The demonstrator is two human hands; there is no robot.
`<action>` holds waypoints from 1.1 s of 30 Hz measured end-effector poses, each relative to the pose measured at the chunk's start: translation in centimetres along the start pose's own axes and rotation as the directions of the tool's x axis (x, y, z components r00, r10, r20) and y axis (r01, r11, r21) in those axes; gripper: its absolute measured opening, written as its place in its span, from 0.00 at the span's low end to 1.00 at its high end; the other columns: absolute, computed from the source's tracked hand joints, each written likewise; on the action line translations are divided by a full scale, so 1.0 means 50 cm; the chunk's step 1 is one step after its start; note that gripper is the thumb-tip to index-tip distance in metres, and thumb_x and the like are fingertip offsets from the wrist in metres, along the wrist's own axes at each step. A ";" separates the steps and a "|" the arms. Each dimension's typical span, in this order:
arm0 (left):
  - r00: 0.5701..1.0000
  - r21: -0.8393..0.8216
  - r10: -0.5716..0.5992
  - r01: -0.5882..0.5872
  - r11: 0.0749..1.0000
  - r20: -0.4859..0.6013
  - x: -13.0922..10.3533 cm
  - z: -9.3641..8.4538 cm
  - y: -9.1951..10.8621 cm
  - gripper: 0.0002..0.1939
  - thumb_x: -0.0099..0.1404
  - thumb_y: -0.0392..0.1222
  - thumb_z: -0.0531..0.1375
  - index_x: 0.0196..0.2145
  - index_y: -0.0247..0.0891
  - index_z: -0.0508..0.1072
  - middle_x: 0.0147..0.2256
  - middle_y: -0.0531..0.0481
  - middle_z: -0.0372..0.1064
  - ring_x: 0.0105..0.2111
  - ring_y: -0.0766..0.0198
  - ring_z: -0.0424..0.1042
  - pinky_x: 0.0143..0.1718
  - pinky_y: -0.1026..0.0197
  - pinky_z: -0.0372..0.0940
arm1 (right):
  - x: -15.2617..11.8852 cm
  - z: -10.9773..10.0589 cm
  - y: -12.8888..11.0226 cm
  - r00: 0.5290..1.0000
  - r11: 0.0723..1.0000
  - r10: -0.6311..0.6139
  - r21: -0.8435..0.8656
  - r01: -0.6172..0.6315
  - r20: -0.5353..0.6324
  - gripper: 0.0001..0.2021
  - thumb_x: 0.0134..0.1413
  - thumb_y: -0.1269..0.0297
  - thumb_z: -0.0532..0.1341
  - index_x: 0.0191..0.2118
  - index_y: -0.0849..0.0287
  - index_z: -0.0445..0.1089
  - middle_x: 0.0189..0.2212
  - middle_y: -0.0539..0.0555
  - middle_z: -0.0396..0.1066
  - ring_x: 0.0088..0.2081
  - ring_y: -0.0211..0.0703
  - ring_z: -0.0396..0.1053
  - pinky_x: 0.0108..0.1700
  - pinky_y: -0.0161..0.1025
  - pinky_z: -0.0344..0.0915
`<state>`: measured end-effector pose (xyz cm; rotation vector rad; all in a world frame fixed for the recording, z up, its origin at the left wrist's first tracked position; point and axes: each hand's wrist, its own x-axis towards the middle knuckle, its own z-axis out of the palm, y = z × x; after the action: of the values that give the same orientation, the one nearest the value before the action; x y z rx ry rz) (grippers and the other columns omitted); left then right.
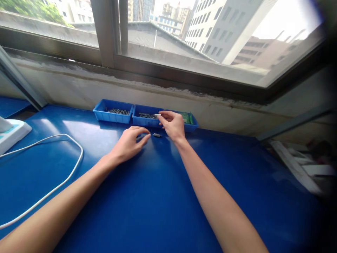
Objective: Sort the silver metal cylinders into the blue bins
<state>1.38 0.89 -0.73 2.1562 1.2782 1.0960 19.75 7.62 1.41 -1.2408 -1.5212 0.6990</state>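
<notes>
My right hand [172,124] is raised in front of the middle blue bin [147,121], pinching a small light metal piece [157,115] between thumb and fingers. My left hand [134,141] hovers low over the blue table, thumb and index finger apart, with nothing visible between them. Just right of its fingertips a small dark metal piece [157,135] lies on the table. Small grey metal parts [147,115] lie in the middle bin. More of them fill the left blue bin [113,116]. Green packets [187,117] are in the bin at the right, partly behind my right hand.
A white cable [80,154] curves over the blue table [147,203] at the left, near a white device [15,135]. The wall and window frame [184,75] rise behind the bins. Blurred white items [297,161] sit beyond the table's right edge.
</notes>
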 end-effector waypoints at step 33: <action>0.957 -0.393 -0.288 0.259 0.883 -0.017 0.010 -0.005 -0.007 0.16 0.65 0.49 0.61 0.47 0.38 0.77 0.35 0.46 0.78 0.39 0.57 0.77 0.41 0.59 0.67 | -0.019 -0.015 -0.044 0.916 0.990 -0.032 0.136 -0.026 0.400 0.14 0.52 0.60 0.65 0.43 0.60 0.76 0.34 0.55 0.79 0.27 0.37 0.72 0.28 0.33 0.67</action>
<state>1.13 1.50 -0.60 1.6029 1.2295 1.2001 19.65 5.94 3.30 -1.0284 -1.7695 1.0910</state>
